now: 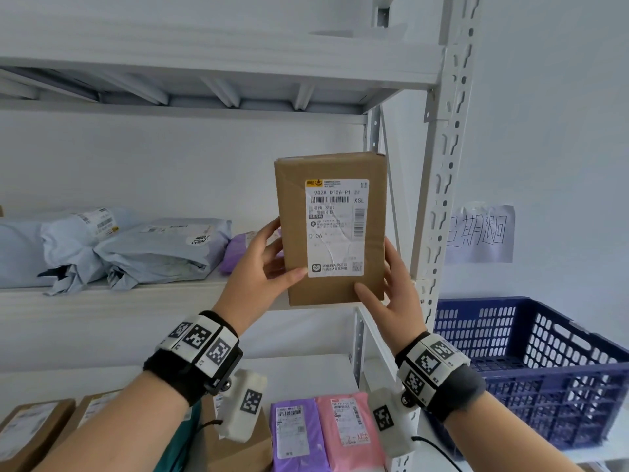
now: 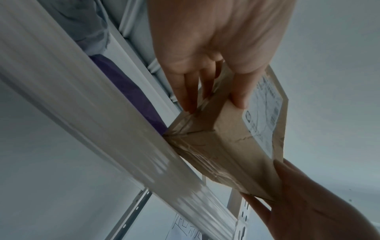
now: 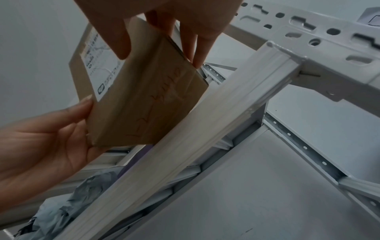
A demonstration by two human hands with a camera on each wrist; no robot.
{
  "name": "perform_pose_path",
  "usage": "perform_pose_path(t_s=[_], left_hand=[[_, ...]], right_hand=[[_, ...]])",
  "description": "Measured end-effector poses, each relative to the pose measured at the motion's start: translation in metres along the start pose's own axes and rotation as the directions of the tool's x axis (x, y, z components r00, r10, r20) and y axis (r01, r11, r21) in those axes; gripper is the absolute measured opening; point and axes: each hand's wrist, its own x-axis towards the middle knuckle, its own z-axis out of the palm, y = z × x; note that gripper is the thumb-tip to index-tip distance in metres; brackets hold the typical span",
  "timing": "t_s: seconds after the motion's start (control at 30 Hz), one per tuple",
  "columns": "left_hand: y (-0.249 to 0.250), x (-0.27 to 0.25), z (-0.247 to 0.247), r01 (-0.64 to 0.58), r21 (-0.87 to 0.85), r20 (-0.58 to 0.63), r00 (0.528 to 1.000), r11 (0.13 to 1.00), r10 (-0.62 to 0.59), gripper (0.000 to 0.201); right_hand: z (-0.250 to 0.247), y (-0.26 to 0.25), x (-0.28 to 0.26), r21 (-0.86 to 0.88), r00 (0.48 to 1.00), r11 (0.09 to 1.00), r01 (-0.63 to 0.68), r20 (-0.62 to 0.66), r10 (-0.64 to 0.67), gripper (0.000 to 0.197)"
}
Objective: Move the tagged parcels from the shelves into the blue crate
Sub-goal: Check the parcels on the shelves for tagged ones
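A brown cardboard parcel (image 1: pixel 330 229) with a white shipping label stands upright at the right end of the middle shelf (image 1: pixel 136 298), label facing me. My left hand (image 1: pixel 282 253) grips its left edge, thumb on the front and fingers behind. My right hand (image 1: pixel 381 277) grips the right edge the same way. In the left wrist view the left hand (image 2: pixel 216 100) pinches the parcel (image 2: pixel 226 141), whose lower end is against the shelf's front rail. The right wrist view shows the right hand (image 3: pixel 160 53) on the parcel (image 3: pixel 148 105). The blue crate (image 1: pixel 531 369) stands low on the right, beyond the rack.
Grey poly bags (image 1: pixel 136 250) and a purple bag (image 1: pixel 238 253) lie on the middle shelf to the left. On the lower shelf are a purple parcel (image 1: pixel 292 434), a pink parcel (image 1: pixel 347 427) and cardboard boxes (image 1: pixel 34 427). The perforated rack upright (image 1: pixel 442 199) stands between parcel and crate.
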Motion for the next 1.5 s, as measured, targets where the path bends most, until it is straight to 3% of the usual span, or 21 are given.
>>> perform_pose_path(t_s=[0.07, 0.23, 0.5, 0.67, 0.87, 1.0, 1.33, 1.5], left_hand=[[-0.003, -0.001, -0.002, -0.012, 0.024, 0.027, 1.000, 1.000, 0.012, 0.082], [-0.005, -0.006, -0.003, -0.084, 0.090, 0.017, 0.996, 0.992, 0.083, 0.070], [-0.012, -0.011, -0.004, -0.068, 0.099, -0.030, 0.997, 0.993, 0.072, 0.059], [-0.014, -0.012, -0.007, -0.069, 0.147, -0.051, 0.996, 0.987, 0.077, 0.054], [-0.015, -0.013, -0.012, -0.094, 0.230, -0.060, 0.992, 0.969, 0.111, 0.046], [-0.012, -0.013, -0.013, -0.096, 0.183, -0.048, 0.993, 0.978, 0.106, 0.049], [0.014, 0.003, -0.007, -0.182, 0.020, 0.022, 0.983, 0.983, 0.182, 0.046], [0.024, 0.013, -0.004, -0.206, 0.024, 0.115, 0.973, 0.978, 0.202, 0.073]], right_hand=[[0.001, -0.001, 0.002, -0.054, 0.999, 0.999, 0.001, -0.033, -0.002, 0.077], [0.002, -0.007, 0.003, -0.091, 0.995, 0.995, 0.040, -0.088, -0.048, 0.046], [0.007, -0.006, -0.002, -0.028, 0.991, 0.999, 0.046, -0.127, -0.049, 0.075], [0.008, -0.012, -0.004, 0.016, 0.992, 1.000, 0.023, -0.125, -0.021, 0.065], [0.012, -0.023, -0.007, 0.023, 0.992, 0.999, 0.043, -0.124, -0.040, 0.087], [0.011, -0.025, -0.005, -0.013, 0.993, 0.999, 0.033, -0.114, -0.035, 0.062], [-0.002, -0.042, 0.025, -0.022, 0.986, 1.000, 0.016, -0.167, -0.020, 0.047], [-0.011, -0.052, 0.042, -0.045, 0.976, 0.996, -0.076, -0.208, 0.065, 0.028]])
